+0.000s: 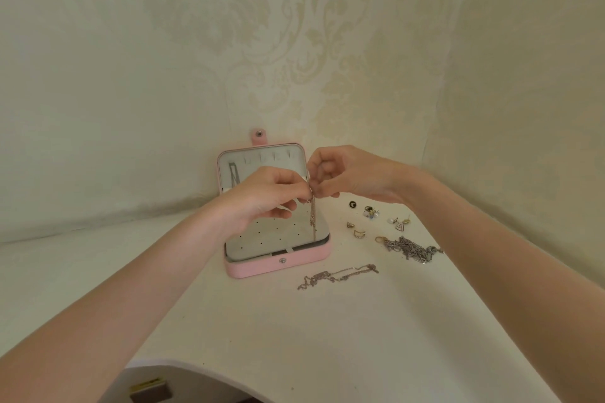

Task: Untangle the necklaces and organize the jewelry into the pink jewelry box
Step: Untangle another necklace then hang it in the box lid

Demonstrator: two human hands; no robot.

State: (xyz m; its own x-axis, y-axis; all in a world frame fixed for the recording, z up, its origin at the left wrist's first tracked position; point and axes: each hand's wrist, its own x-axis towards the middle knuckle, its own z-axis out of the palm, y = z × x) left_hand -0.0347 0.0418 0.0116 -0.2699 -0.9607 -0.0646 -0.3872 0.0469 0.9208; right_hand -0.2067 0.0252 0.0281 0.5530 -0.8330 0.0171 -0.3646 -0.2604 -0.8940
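Soft, even, warm-tinted light; no glare.
Faint shadows, wide-angle bowing at the edges, slight softness throughout.

The hands [262,196] hide part of the box [278,267] lid and where the fingers [319,188] grip the chain [312,216]; the earrings [371,212] are too small to make out; forearms run off the bottom edge

A: Looks like someone's home, a bedroom corner maybe?
B: Yeah, cream damask-patterned wallpaper [262,26] on both walls, white cloth-covered worktop [294,321] tucked into the corner, open pink fabric jewelry box [278,267]. Pretty domestic.
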